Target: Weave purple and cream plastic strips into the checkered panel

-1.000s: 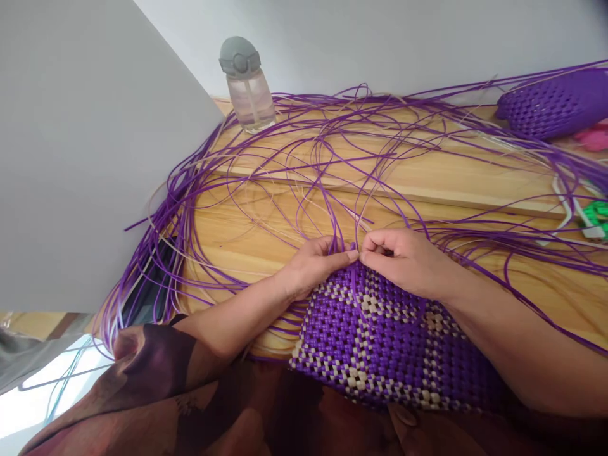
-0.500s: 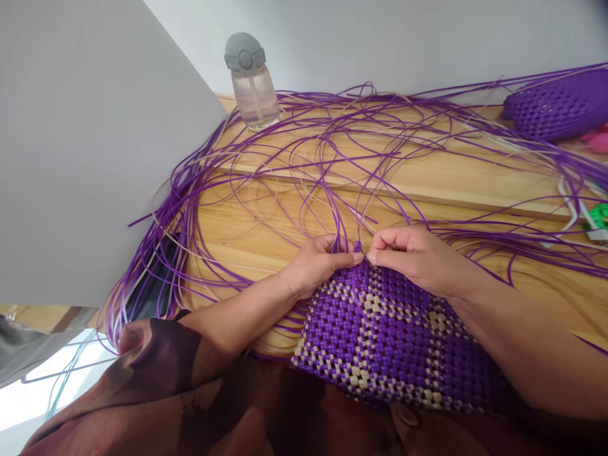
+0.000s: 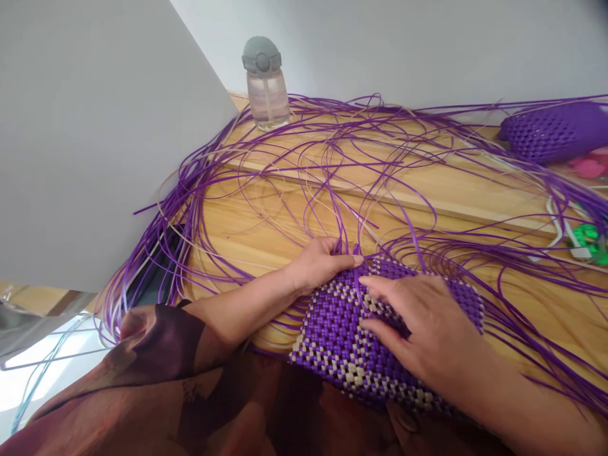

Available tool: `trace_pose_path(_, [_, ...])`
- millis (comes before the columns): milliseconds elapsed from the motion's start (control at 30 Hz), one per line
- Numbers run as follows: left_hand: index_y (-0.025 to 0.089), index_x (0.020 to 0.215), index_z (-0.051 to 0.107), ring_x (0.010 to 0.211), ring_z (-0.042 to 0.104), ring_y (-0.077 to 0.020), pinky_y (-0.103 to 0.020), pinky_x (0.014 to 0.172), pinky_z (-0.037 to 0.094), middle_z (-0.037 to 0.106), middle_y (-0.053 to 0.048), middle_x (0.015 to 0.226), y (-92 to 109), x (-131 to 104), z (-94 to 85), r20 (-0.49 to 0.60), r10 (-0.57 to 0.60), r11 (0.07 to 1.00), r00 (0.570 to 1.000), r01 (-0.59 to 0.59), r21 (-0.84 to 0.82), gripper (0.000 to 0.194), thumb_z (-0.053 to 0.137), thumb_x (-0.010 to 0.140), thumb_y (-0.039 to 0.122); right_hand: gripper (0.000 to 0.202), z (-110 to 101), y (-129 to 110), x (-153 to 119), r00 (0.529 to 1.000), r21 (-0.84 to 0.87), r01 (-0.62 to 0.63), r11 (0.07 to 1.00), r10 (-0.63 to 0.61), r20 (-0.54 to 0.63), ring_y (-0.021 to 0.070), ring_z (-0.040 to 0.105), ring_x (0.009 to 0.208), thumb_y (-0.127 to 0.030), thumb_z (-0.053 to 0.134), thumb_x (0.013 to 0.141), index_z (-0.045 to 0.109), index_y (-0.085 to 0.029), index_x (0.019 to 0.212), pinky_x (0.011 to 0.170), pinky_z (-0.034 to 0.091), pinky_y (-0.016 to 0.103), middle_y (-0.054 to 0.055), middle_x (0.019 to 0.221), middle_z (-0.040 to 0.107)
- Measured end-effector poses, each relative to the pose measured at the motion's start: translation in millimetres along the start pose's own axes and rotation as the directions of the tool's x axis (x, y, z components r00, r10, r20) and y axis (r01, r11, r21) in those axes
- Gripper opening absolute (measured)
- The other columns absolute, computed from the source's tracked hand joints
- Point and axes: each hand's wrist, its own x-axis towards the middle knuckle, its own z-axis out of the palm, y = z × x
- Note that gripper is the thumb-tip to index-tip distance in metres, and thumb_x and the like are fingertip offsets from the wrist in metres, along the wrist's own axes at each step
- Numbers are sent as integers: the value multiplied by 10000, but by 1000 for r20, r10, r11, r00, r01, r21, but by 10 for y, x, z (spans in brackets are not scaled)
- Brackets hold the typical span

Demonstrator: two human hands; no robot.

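A purple and cream woven plastic panel lies slanted in front of me, against my lap and the table edge. My left hand is closed at its top edge, thumb pressed down on purple plastic strips that rise out of the weave. Over the middle of the panel, my right hand is open, thumb and forefinger apart. Its fingertips are close to a loose strip that hangs down over the weave; whether they touch it I cannot tell. The right palm hides part of the pattern.
Long purple and cream strips sprawl across the wooden table. A water bottle with a grey lid stands at the back. Far right are a purple woven piece, a pink item and a green item. Grey panels border the table.
My right hand has left the top edge beside the left thumb, moved down over the panel, and opened its fingers. The left hand keeps its grip. The view has shifted slightly.
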Motion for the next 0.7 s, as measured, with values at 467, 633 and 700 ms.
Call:
trace_pose_path(467, [114, 761, 645, 567, 499, -78, -233, 583, 365, 610, 5, 657, 41, -5, -32, 48, 50, 992, 998, -55, 118, 307, 828, 626, 320, 214, -376, 385, 800, 929, 115, 12, 993, -53, 366, 148, 591, 721, -270, 521, 912, 698, -205, 811, 675, 382, 292, 15, 781, 683])
trace_pose_path(633, [116, 770, 665, 590, 547, -82, -239, 638, 407, 642, -6, 688, 47, -19, 8, 23, -32, 996, 999, 34, -86, 288, 829, 616, 296, 209, -207, 529, 1063, 882, 119, -84, 989, 19, 470, 108, 491, 559, -270, 542, 863, 672, -203, 715, 592, 300, 273, -20, 632, 623])
trace_pose_path(700, [116, 781, 676, 587, 554, -89, -245, 635, 414, 651, -16, 689, 51, -28, 30, 18, -52, 988, 998, 54, -148, 306, 825, 631, 337, 210, -176, 542, 1065, 886, 140, -66, 988, -6, 464, 100, 459, 535, -258, 532, 857, 647, -199, 692, 584, 289, 273, -27, 608, 596])
